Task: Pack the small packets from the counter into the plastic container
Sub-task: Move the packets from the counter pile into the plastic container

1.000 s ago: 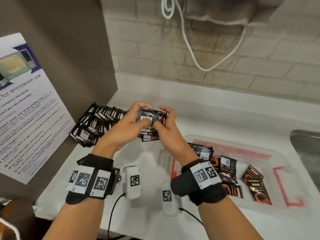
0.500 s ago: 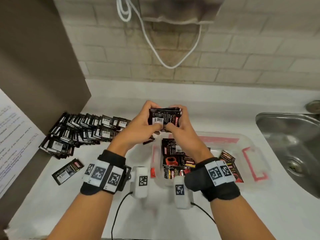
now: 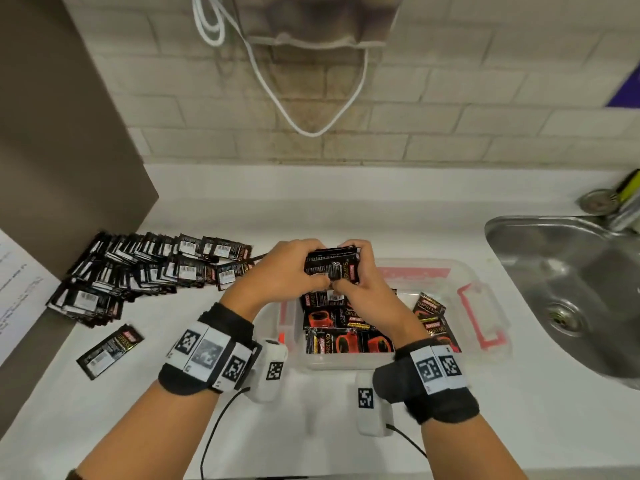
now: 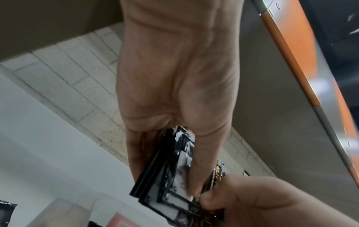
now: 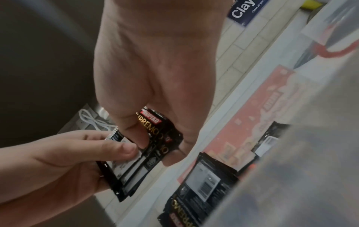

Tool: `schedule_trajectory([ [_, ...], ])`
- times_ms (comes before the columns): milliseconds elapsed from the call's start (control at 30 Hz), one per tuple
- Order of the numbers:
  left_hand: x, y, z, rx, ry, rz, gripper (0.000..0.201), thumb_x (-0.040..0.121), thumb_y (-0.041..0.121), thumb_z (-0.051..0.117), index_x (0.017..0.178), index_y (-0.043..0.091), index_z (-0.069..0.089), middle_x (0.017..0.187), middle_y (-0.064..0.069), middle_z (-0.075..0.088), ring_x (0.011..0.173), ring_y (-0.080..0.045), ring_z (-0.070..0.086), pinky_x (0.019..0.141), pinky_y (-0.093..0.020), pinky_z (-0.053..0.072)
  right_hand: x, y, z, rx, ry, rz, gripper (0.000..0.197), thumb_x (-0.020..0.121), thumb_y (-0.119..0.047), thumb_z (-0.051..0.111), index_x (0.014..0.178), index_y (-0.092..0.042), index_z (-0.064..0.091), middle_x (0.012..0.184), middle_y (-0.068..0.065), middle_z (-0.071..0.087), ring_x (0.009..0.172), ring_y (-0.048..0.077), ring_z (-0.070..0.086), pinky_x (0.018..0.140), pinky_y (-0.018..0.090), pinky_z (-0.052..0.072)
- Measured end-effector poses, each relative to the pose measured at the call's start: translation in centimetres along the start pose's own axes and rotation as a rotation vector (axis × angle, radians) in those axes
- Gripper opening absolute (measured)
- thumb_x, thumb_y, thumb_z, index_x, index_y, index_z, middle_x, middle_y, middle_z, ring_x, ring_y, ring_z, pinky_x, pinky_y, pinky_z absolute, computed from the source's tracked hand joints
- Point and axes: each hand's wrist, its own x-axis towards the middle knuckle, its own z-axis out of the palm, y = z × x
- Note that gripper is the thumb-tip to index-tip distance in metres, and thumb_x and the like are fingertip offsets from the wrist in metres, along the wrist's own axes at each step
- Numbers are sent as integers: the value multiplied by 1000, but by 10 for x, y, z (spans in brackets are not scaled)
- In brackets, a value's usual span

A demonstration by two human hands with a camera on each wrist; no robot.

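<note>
Packets (image 3: 331, 269) sit as a stack pinched between our left hand (image 3: 290, 271) and right hand (image 3: 360, 284) at frame centre, long axis left-right, directly above the plastic container (image 3: 481, 306) – we judge a short drop remains – right hand nearer.

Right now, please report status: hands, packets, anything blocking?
Left hand and right hand both grip a stack of small black packets. Stack above the clear plastic container, partly filled. Nothing blocking.
</note>
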Motion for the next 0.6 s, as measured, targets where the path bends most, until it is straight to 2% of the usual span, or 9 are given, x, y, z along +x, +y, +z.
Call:
schedule_trajectory([
  [67,0,1,4,46,-22,0,29,82,23,77,108,20,65,91,7,67,78,-4,62,60,-14,45,-2,5,-2,11,-13,15,40,95,9,42,121,-21,34,112,21,49,96,31,57,91,61,49],
  [133,0,1,9,76,-50,-11,30,81,20,77,109,18,64,91,4,66,77,-8,62,61,-22,47,-3,8,-7,-47,-19,19,36,95,5,44,121,-20,38,118,21,49,106,36,57,95,57,50],
  [167,0,0,12,85,-63,-21,31,82,20,76,110,18,64,91,3,66,77,-10,62,62,-24,48,-5,9,-9,-94,-22,24,35,95,2,47,120,-22,41,118,19,50,107,34,57,94,53,52],
  [200,0,0,15,94,-74,-33,31,82,19,76,110,18,63,92,2,66,79,-13,62,65,-27,51,-5,11,-12,-140,-22,29,35,94,0,51,119,-23,42,116,17,52,102,28,59,90,46,55],
  [267,0,-3,24,161,-97,-52,32,83,23,75,112,18,62,95,1,67,88,-17,62,79,-35,51,-7,19,-16,-200,-1,47,39,90,0,59,119,-22,44,106,10,57,86,13,61,73,27,57],
  [333,-1,-6,34,313,-88,-39,32,85,28,71,114,22,60,97,7,64,98,-16,55,91,-37,39,-7,25,-17,-236,31,80,44,86,2,65,119,-18,43,100,5,57,77,6,60,62,15,51],
  [433,-4,-7,49,407,-45,11,32,86,27,71,112,29,52,100,12,54,102,-15,46,90,-36,27,-5,36,-14,-302,63,118,44,82,4,69,113,-14,44,104,6,57,80,6,58,58,9,45],
  [533,-7,-6,59,500,-34,56,44,84,22,72,121,25,47,114,4,50,108,-18,47,93,-35,27,-3,46,-12,-380,79,167,43,78,3,72,106,-17,45,107,6,57,85,11,57,58,11,41],
  [600,-7,-5,61,544,-50,72,50,84,19,71,126,21,45,120,-1,48,111,-20,48,96,-35,32,-2,50,-14,-400,75,194,43,78,0,74,105,-18,45,101,3,59,76,8,57,56,12,39],
])
